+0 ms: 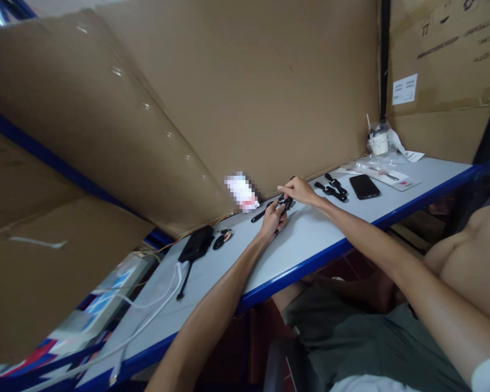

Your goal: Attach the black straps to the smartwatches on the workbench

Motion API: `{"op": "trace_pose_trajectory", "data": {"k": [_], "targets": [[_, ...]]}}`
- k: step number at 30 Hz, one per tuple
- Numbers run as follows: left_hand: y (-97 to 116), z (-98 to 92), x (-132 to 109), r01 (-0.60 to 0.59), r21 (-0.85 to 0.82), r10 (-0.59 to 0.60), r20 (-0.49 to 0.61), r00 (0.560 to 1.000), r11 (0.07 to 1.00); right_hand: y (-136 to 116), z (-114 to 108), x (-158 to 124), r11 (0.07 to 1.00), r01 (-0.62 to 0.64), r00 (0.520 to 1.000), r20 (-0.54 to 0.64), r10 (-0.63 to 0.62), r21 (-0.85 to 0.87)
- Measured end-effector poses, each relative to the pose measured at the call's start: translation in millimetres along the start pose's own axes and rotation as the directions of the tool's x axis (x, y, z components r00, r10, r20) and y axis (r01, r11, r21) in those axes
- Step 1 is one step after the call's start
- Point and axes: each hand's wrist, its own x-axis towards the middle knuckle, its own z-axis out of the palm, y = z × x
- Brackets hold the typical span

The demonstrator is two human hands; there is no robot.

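My left hand (273, 220) is closed around a small black strapped piece (285, 202) that looks like a wristwatch; its finer details are too small to make out. Over the same piece bends my right hand (301, 190), its fingers pinched at the upper side and partly hiding it. A black strap end (259, 215) lies on the table just left of my left hand. To the right of my right hand are more black strapped pieces (331, 190) of a similar look, side by side on the table.
A black phone (364, 187) lies on the grey table (310, 234), near a bagged cup (379, 142) and plastic wrapping. A lit, blurred screen (242, 191) leans on the cardboard wall (269, 98). Leftward are small dark round items (221, 238), a black box (196, 243) and white cables (159, 302).
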Motion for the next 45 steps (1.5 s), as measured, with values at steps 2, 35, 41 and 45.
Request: {"op": "trace_pose_trajectory", "data": {"k": [2,35,41,45], "targets": [[0.5,0.1,-0.5,-0.046,0.015,0.047,-0.022,0.999,0.999,2.1,-4.3,1.7,0.999,-0.038,0.99,-0.138,0.038,0.002],[-9.7,-7.1,3.6,-0.083,0.281,0.079,0.025,0.997,0.956,6.6,10.5,-9.0,0.946,-0.323,0.946,0.028,0.322,0.04],[-10.0,-7.7,2.7,-0.1,0.289,0.089,0.049,0.995,0.952,5.5,10.4,-10.0,0.941,-0.335,0.942,0.042,0.333,0.051],[-10.3,-7.9,2.6,-0.107,0.325,0.089,0.071,0.993,0.94,3.8,8.8,-11.8,0.936,-0.348,0.937,0.049,0.345,0.06]]}}
